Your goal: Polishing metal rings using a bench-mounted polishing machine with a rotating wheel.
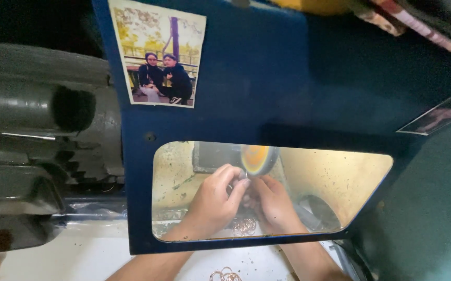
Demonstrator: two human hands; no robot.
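Nearest, thin coppery wire rings (225, 275) on a pale speckled bench (90, 255). Behind a blue guard window (142, 208), left hand (212, 200) and right hand (272, 200) together — pinching a small, unclear piece (245, 177) against the round, blurred orange-yellow wheel (258, 158).

A blue guard panel (246, 93) blocks the front; only its window (340, 177) gives sight inside. Both forearms pass beneath its lower edge. Inside, the spinning wheel (258, 158) stands right above the left hand (212, 200) and right hand (275, 200); open room lies rightward.
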